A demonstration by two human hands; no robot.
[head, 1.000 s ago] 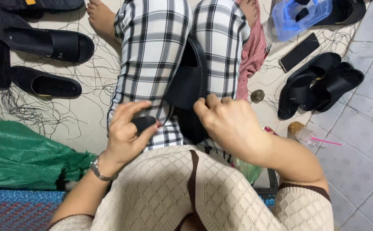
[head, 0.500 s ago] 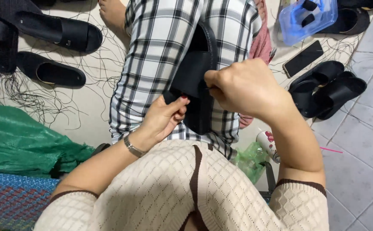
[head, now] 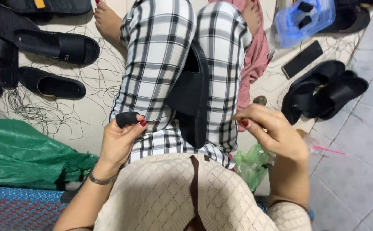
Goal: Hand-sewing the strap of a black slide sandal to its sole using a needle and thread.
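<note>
Stitching a black sandal held between the knees

The black sandal (head: 191, 100) stands wedged between the plaid-trousered legs at frame centre, clamped there so both hands are free. The left hand (head: 119, 143), lower left of centre, has its fingers closed on a small black piece (head: 127, 119), a thin thread (head: 154, 121) running from it toward the sandal. The right hand (head: 276, 134), right of centre, is pinched shut; what it grips is too fine to tell. More sandals (head: 52, 47) lie on the floor at upper left.
</note>
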